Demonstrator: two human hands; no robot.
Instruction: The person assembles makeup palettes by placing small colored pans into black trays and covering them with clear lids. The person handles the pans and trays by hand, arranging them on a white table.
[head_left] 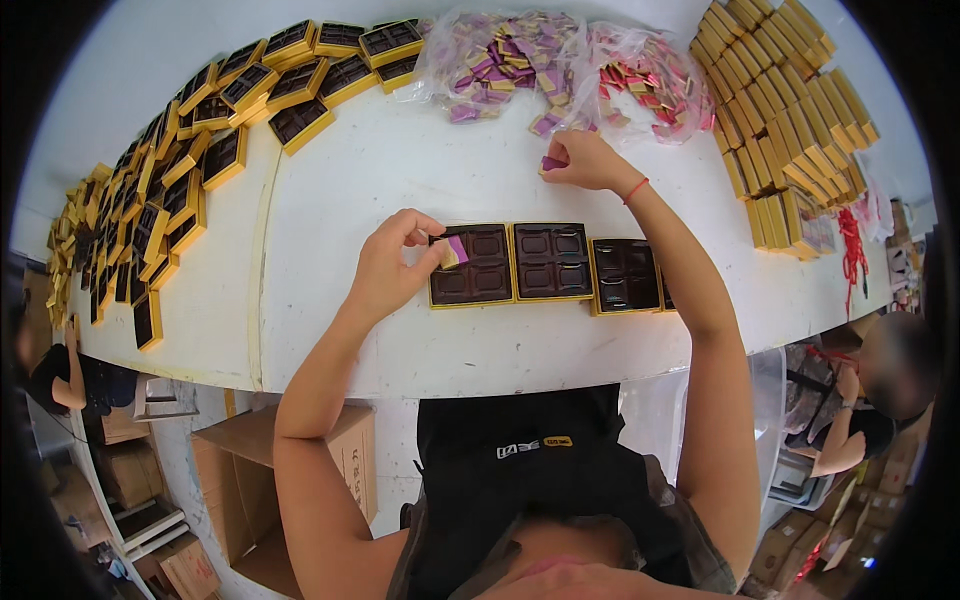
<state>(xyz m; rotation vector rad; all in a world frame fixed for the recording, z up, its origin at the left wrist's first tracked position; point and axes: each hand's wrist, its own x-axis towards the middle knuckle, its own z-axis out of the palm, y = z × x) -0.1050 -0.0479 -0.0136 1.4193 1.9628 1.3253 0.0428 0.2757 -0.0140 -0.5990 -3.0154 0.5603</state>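
My left hand (392,262) pinches a small purple-and-gold wrapped piece (456,250) over the upper left cell of a gold box with a dark compartment tray (484,284). Right beside that box stands a second one (551,262), its dark cells bare. A third box (625,275) follows, and a fourth is mostly hidden behind my right forearm. Farther back, my right hand (588,160) has its fingers closed on another purple wrapped piece (552,164), just in front of a clear plastic bag (505,65) full of such pieces.
Red wrapped pieces fill another bag (650,85) at the back. Stacked gold boxes (780,120) rise at the right, with red ribbons (853,250) hanging nearby. Many gold boxes with dark trays (215,140) line the left. A cardboard carton (240,480) stands below; people sit at both sides.
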